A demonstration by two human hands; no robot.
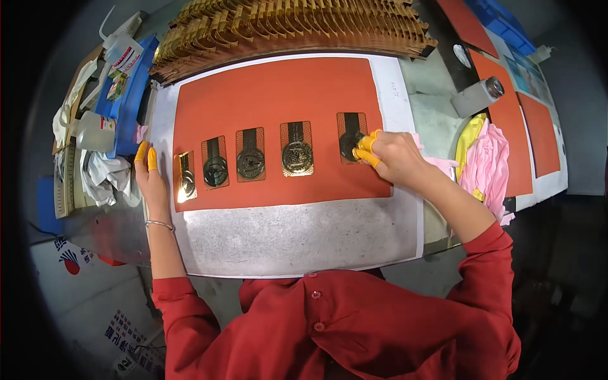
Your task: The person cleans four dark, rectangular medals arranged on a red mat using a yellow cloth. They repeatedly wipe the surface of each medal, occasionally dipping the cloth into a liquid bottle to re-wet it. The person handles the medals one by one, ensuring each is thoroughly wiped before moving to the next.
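Note:
Several thin gold metal plates with black bands and round medallions lie in a row on an orange-red sheet [272,82]. My right hand [396,158], with yellow finger cots on its fingertips, is closed at the right edge of the rightmost gold-and-black plate [350,130]. To its left lie a plate with a bright gold medallion [297,156] and darker plates [251,155]. The leftmost plate [185,177] shines bright gold. My left hand [152,180], also in yellow finger cots, rests by the sheet's left side, its fingers stretched out and holding nothing.
A long rack of stacked gold pieces [291,28] stands at the back. Plastic bottles [95,132], a blue tray [136,88] and crumpled white cloth [107,177] are on the left. At right are a clear jar [478,96], pink cloth [487,158] and more orange-red sheets [538,133].

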